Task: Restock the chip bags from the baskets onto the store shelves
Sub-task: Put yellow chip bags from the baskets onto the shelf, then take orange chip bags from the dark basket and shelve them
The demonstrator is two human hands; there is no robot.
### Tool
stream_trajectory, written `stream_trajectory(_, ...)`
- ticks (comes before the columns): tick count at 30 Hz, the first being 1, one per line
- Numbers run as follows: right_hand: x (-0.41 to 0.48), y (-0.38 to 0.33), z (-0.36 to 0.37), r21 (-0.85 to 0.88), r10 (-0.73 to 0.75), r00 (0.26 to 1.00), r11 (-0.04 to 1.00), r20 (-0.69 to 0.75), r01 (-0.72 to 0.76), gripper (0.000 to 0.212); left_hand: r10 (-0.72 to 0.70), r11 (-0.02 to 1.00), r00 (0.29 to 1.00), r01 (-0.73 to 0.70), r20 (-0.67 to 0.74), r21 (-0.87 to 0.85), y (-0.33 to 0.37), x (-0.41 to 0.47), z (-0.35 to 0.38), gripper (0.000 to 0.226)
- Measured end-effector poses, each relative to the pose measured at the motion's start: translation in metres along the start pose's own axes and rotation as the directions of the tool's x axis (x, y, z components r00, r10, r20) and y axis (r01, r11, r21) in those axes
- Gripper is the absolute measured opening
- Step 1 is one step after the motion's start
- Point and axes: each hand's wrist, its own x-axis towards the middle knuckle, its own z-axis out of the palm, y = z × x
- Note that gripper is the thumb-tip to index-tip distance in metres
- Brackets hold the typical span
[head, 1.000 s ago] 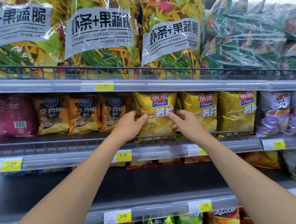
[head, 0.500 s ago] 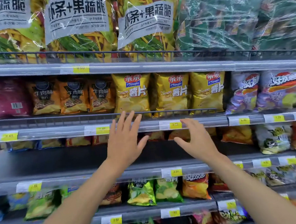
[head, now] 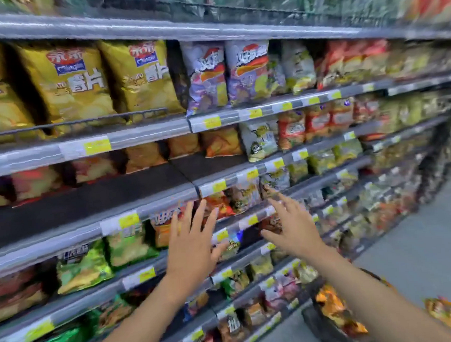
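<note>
Head view: left hand [head: 192, 250] and right hand [head: 295, 232] are spread and empty, up-left of the basket [head: 314, 325]. Chip bags [head: 332, 307] lie inside it — probably light, puffy, slick, crushable; pinch the top seam.

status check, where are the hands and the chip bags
Left grip and right grip open, empty, before the shelves. Yellow chip bags shelved, upright. Basket of bags low right, untouched; nothing in the way.
</note>
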Motion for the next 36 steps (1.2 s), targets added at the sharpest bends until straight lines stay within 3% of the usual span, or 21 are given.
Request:
stream_trajectory(6,-0.048,0.11,0.02,-0.009,0.263,0.963,0.965,0.053,-0.263,0.089,0.177,0.981,0.977,-0.165,0.116,-0.101,0.094,0.028,0.071,0.078)
stream_trajectory(18,-0.065,0.268,0.057,-0.056,0.607,0.786,0.794,0.115,-0.605,0.083,0.399,0.901,0.869,-0.312,0.294,-0.3,0.229,0.129,0.218,0.077)
stream_trajectory(23,-0.059,0.324,0.084,-0.066,0.665,0.735,0.746,0.132,-0.663,0.083,0.467,0.871,0.81,-0.354,0.353,-0.341,0.267,0.159,0.29,0.076)
stream_trajectory(26,-0.059,0.35,0.104,-0.063,0.708,0.682,0.701,0.183,-0.711,0.08,0.487,0.861,0.77,-0.343,0.413,-0.375,0.289,0.165,0.325,0.085)
stream_trajectory(31,-0.066,0.398,0.151,-0.099,0.755,0.587,0.635,0.293,-0.766,0.086,0.535,0.836,0.709,-0.367,0.459,-0.407,0.329,0.163,0.379,0.078)
stream_trajectory(36,-0.07,0.451,0.205,-0.1,0.734,0.569,0.641,0.37,-0.761,0.084,0.515,0.846,0.637,-0.27,0.573,-0.46,0.369,0.151,0.426,0.077)
